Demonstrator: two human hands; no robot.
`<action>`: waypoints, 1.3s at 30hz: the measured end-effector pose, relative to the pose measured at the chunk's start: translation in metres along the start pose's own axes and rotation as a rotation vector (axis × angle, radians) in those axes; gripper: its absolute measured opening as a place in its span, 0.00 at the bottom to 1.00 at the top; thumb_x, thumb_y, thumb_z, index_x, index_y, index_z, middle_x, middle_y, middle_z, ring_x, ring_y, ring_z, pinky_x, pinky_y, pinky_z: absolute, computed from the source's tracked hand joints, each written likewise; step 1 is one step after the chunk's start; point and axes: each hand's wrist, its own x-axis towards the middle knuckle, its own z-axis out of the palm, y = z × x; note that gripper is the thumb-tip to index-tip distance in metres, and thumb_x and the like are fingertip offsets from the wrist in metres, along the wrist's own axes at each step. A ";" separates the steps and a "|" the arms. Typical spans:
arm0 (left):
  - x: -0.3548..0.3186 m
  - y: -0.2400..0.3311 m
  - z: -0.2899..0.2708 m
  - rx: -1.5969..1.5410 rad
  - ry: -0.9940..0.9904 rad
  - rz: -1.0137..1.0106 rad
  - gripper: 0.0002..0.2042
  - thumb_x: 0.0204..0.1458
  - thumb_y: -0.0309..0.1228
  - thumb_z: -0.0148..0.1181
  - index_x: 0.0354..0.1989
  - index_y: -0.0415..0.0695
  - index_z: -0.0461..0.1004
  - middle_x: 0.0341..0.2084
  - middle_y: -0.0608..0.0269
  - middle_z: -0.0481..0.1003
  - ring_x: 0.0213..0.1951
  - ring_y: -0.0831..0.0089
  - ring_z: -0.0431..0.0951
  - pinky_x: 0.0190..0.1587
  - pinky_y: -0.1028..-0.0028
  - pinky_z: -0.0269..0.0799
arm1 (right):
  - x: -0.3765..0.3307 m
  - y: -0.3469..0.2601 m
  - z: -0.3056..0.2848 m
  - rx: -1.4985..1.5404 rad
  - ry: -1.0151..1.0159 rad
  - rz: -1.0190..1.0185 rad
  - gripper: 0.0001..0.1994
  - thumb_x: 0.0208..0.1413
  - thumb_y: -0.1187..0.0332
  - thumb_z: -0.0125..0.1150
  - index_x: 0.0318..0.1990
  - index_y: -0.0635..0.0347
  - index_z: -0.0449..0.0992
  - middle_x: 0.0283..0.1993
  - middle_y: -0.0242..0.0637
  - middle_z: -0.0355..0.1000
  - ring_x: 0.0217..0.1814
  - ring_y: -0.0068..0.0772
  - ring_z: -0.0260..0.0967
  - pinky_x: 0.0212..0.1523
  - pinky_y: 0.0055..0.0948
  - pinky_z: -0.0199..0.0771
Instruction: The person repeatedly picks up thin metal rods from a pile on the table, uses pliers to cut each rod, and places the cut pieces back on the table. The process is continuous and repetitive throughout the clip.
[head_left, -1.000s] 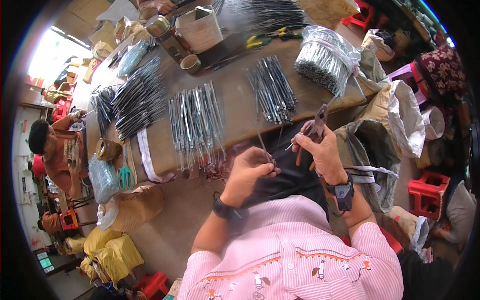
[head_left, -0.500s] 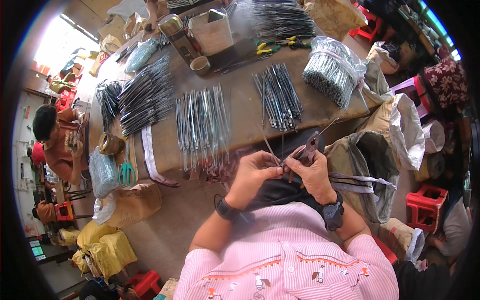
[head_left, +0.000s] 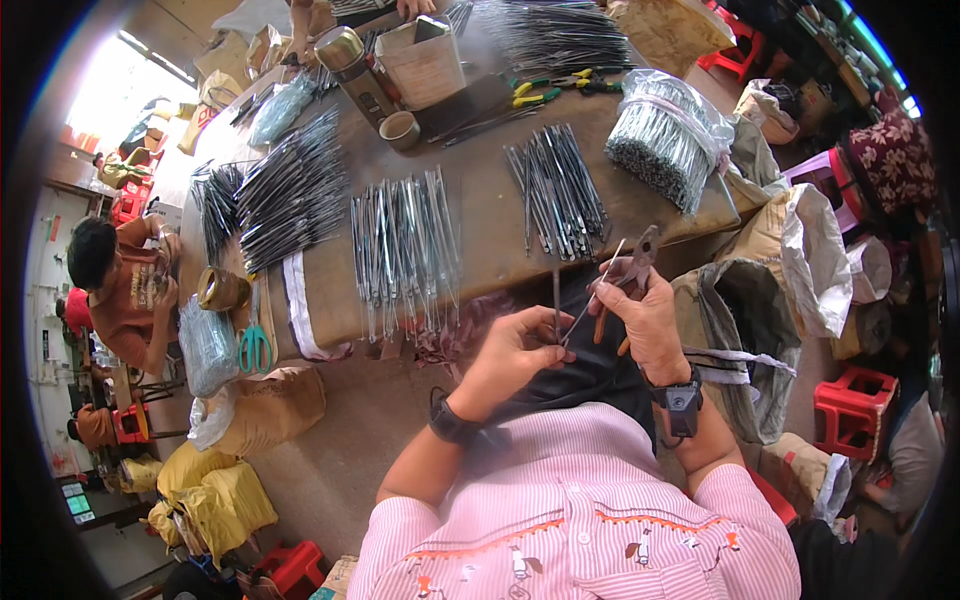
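The thin metal rod (head_left: 585,300) sits between both hands, above the lap and just in front of the surface (head_left: 490,215). Its long axis runs up and to the right. The left hand (head_left: 515,350) pinches its lower end. The right hand (head_left: 645,310) is closed on pliers (head_left: 635,262) at its upper end. The rod is grey, slim and straight. Similar rods (head_left: 405,245) lie in rows on the surface.
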 end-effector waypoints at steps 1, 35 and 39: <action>0.000 0.003 0.001 -0.010 -0.022 -0.022 0.18 0.48 0.17 0.60 0.49 0.34 0.71 0.33 0.60 0.77 0.35 0.74 0.80 0.35 0.79 0.75 | 0.000 0.003 -0.001 0.019 -0.009 0.057 0.09 0.54 0.77 0.61 0.43 0.66 0.71 0.35 0.38 0.76 0.31 0.25 0.73 0.32 0.22 0.74; 0.020 -0.009 -0.007 -0.389 0.111 -0.151 0.12 0.50 0.25 0.63 0.43 0.40 0.73 0.26 0.70 0.71 0.22 0.83 0.66 0.22 0.85 0.60 | -0.003 0.015 -0.039 0.653 0.086 0.568 0.14 0.58 0.63 0.49 0.37 0.67 0.74 0.46 0.54 0.72 0.47 0.47 0.72 0.49 0.40 0.75; 0.015 0.000 0.002 -0.186 0.184 -0.014 0.12 0.51 0.23 0.61 0.44 0.40 0.77 0.25 0.71 0.71 0.22 0.86 0.66 0.22 0.86 0.60 | -0.020 -0.001 -0.052 0.647 -0.327 0.600 0.15 0.50 0.72 0.47 0.47 0.63 0.67 0.47 0.54 0.70 0.45 0.53 0.73 0.38 0.39 0.78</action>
